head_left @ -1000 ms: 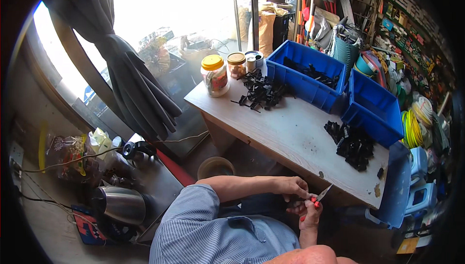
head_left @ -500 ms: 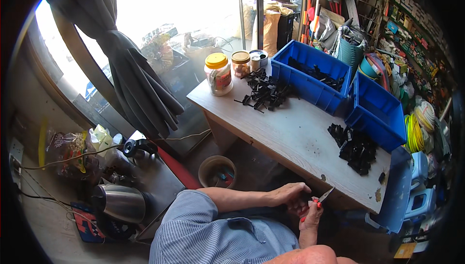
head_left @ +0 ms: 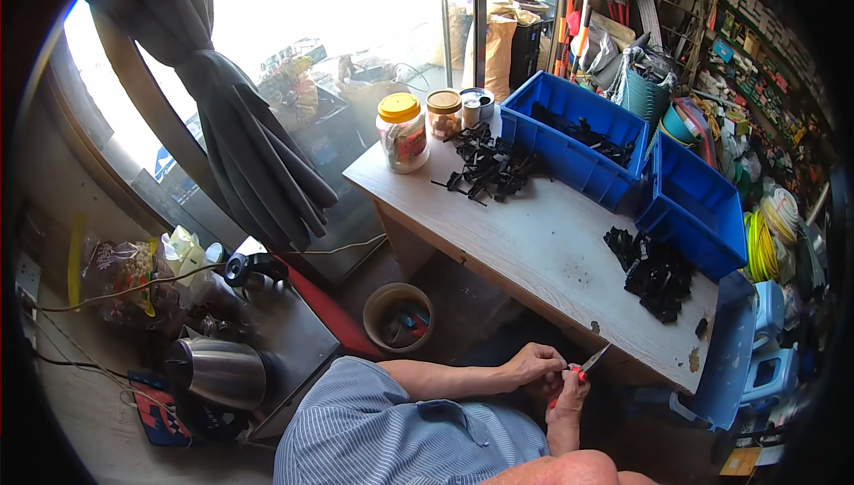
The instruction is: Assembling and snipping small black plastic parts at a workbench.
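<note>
In front of my striped shirt, just off the near edge of the table, my right hand grips red-handled scissors. Their metal blades point up and to the right, toward the table edge. Close beside it on the left, my left hand has its fingers drawn together in a pinch near the scissor handles. Whatever sits between those fingertips is too small to make out. On the table, a pile of black plastic parts lies nearest my hands. Another heap of similar black parts rests farther back.
Two blue bins stand along the table's far side, one holding black parts. A yellow-lidded jar and a smaller jar stand at the back left corner. A waste bucket is on the floor; a metal kettle stands at left.
My left hand has shifted slightly down and right, and its fingers have closed into a pinch by the scissors. The scissors have moved only a little.
</note>
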Action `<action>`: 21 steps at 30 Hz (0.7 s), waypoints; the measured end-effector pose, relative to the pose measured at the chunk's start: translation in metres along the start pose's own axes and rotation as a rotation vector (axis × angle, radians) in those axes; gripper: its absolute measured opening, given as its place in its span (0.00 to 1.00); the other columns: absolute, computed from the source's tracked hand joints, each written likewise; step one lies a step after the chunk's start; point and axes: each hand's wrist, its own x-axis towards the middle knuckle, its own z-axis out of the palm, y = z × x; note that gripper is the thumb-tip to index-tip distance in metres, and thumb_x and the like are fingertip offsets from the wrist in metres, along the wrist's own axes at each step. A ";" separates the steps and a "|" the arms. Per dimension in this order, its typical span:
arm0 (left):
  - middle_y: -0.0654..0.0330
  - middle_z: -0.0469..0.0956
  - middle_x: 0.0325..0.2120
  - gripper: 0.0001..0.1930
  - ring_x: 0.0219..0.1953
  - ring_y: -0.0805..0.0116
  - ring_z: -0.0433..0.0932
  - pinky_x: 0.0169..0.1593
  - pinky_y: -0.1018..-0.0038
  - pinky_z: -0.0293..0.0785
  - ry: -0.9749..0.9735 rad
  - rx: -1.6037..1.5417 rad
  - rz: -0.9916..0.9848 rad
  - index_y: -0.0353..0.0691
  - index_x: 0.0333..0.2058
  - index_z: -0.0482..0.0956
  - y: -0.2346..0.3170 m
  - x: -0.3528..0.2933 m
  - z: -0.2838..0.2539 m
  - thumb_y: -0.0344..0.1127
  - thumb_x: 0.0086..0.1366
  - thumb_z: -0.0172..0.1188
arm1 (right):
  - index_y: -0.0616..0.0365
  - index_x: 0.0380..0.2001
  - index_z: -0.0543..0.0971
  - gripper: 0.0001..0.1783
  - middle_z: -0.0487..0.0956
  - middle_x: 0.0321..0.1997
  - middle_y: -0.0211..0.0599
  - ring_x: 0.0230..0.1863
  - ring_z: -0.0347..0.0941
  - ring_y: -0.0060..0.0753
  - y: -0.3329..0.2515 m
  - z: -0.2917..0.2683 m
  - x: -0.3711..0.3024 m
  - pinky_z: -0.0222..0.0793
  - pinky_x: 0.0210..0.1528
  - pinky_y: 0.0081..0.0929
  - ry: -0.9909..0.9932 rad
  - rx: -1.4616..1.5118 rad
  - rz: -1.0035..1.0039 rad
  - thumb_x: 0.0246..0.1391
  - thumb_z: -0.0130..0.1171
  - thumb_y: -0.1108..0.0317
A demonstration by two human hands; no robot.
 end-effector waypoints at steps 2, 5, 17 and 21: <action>0.60 0.80 0.22 0.13 0.23 0.72 0.80 0.26 0.76 0.78 0.053 -0.016 -0.089 0.35 0.40 0.81 0.000 0.005 0.004 0.40 0.66 0.59 | 0.51 0.31 0.74 0.05 0.72 0.21 0.25 0.20 0.68 0.19 -0.002 0.001 0.000 0.63 0.22 0.19 0.049 -0.005 0.038 0.54 0.57 0.64; 0.60 0.76 0.17 0.11 0.17 0.71 0.76 0.22 0.73 0.73 0.137 -0.063 -0.143 0.36 0.27 0.77 0.008 0.010 0.012 0.38 0.62 0.61 | 0.51 0.29 0.74 0.05 0.72 0.20 0.25 0.18 0.67 0.19 0.004 -0.004 0.006 0.62 0.20 0.20 -0.012 -0.031 -0.009 0.54 0.56 0.63; 0.58 0.74 0.14 0.08 0.12 0.67 0.73 0.17 0.71 0.72 0.074 -0.213 -0.296 0.37 0.31 0.75 0.001 0.021 0.020 0.36 0.62 0.59 | 0.50 0.23 0.72 0.10 0.70 0.18 0.26 0.17 0.66 0.20 -0.005 0.006 -0.006 0.61 0.20 0.19 0.190 -0.086 0.009 0.56 0.56 0.62; 0.61 0.75 0.16 0.09 0.15 0.72 0.73 0.20 0.75 0.72 0.016 -0.112 -0.158 0.38 0.33 0.76 0.003 0.017 0.013 0.38 0.67 0.56 | 0.50 0.24 0.72 0.09 0.70 0.18 0.25 0.17 0.65 0.19 -0.005 -0.001 0.001 0.61 0.20 0.19 0.088 -0.058 -0.038 0.57 0.57 0.63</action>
